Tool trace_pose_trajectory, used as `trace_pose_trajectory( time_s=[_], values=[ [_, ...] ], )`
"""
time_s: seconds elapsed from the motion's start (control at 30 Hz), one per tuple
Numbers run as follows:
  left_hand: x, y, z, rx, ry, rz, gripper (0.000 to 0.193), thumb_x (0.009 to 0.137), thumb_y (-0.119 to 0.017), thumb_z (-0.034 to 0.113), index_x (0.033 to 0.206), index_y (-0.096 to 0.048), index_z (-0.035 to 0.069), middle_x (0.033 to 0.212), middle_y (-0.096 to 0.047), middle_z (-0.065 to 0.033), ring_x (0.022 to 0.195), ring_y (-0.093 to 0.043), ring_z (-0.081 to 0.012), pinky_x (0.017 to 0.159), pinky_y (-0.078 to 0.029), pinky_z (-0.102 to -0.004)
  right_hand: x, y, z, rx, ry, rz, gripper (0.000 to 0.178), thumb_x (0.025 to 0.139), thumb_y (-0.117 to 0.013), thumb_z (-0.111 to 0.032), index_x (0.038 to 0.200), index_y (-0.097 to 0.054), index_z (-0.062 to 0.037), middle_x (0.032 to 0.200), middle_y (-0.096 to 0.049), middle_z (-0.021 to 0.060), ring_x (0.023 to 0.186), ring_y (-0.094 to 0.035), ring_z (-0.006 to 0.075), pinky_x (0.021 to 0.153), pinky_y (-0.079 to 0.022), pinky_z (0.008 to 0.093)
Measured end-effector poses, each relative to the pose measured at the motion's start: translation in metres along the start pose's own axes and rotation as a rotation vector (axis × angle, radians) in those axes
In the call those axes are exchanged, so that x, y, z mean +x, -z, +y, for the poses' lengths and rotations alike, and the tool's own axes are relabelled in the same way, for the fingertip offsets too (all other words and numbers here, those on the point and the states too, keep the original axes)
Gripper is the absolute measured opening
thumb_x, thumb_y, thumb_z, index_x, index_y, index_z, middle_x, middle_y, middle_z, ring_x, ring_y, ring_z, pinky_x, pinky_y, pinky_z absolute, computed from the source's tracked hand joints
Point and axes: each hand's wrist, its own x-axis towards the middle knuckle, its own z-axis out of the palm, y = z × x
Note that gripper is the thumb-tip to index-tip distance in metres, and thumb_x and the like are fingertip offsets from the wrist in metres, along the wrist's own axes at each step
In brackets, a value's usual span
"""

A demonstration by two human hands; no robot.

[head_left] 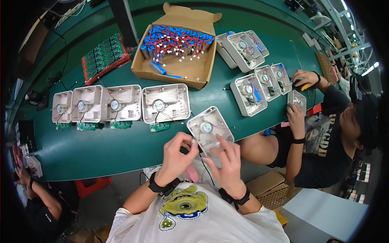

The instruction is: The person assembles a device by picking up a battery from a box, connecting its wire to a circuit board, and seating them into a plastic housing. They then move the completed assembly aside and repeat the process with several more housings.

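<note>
A light grey plastic housing (193, 121) with a round speaker (206, 127) and thin wires lies tilted at the table's near edge, in front of me. My left hand (177, 154) is at its left corner, thumb and fingertips pinched together; a small pale bit shows at the tips, too small to name. Over the housing's near right part, my right hand (227, 164) has its fingers apart and hides some of the inside. To the left stand several similar housings (184, 91) in a row, each with a speaker, with green circuit boards (159, 127) at their near edges.
Behind them, an open cardboard box (174, 75) holds several blue batteries with red and black wires. Green boards in red wrap (106, 57) lie left of it. More housings (248, 92) with blue batteries stand at right, where a co-worker's hands (297, 115) handle another housing.
</note>
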Motion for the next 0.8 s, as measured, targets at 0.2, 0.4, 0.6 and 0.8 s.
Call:
trace_pose_trajectory(
  time_s=[0.2,0.4,0.6,0.8],
  values=[
    [0.005,0.014,-0.001,-0.088,0.092,0.035,0.019,0.098,-0.072,-0.002,0.115,-0.064,-0.002,0.099,-0.069,-0.0064,0.084,-0.071,-0.0121,0.074,-0.057,-0.0258,0.037,0.028,0.056,0.435,-0.429,-0.091,0.024,0.095,-0.072,0.002,0.118,-0.069,0.0053,0.112,-0.073,0.0182,0.076,-0.064,0.0215,0.074,-0.054,0.0339],
    [0.011,0.016,0.007,-0.141,0.132,0.087,0.021,0.097,-0.071,-0.004,0.118,-0.068,-0.003,0.096,-0.069,-0.0081,0.080,-0.069,-0.0126,0.073,-0.057,-0.0262,0.044,0.029,0.083,0.297,-0.254,-0.241,0.022,0.096,-0.070,0.001,0.118,-0.070,0.0051,0.101,-0.077,0.0125,0.072,-0.063,0.0150,0.069,-0.053,0.0313],
    [0.016,0.017,0.004,-0.065,0.068,0.106,0.021,0.099,-0.070,-0.003,0.119,-0.069,-0.002,0.100,-0.068,-0.0076,0.082,-0.070,-0.0126,0.073,-0.057,-0.0267,0.068,0.040,0.061,1.290,-0.557,-0.321,0.016,0.098,-0.071,-0.003,0.112,-0.074,0.0034,0.103,-0.080,0.0137,0.076,-0.067,0.0128,0.068,-0.052,0.0282],
    [0.017,0.022,0.002,-0.077,0.094,0.082,0.019,0.099,-0.069,-0.004,0.118,-0.069,-0.002,0.101,-0.067,-0.0075,0.084,-0.072,-0.0136,0.073,-0.057,-0.0269,0.090,0.038,0.036,1.415,-0.558,-0.312,0.017,0.099,-0.070,-0.004,0.112,-0.075,0.0054,0.101,-0.080,0.0178,0.081,-0.072,0.0144,0.065,-0.052,0.0253]
  ],
)
